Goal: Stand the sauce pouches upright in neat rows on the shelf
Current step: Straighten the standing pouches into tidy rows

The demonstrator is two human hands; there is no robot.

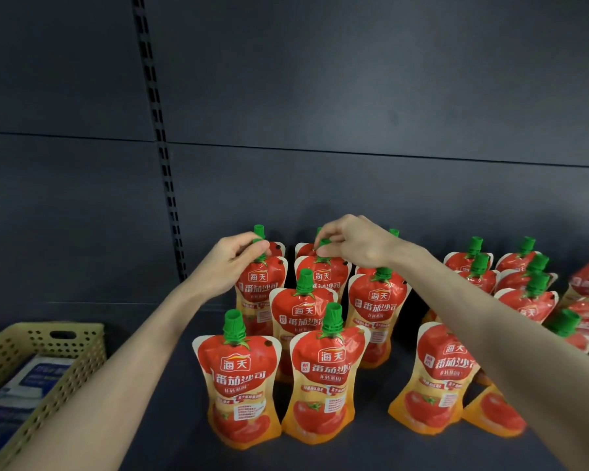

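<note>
My L hand (230, 263) pinches a back pouch (261, 283) by the cap. R hand (352, 244) pinches the next pouch (325, 277) likewise, both upright.

Head cam only.
It's looking forward and slightly down, sitting close to the shelf (371, 450).

Dim, even light—glare on pouch fronts (323, 385), blurred, warped right edge.

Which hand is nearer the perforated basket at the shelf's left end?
Left. The left hand, holding a back pouch by its cap, is up and right of the basket; the right hand, pinching the neighbouring pouch, is farther right.
</note>
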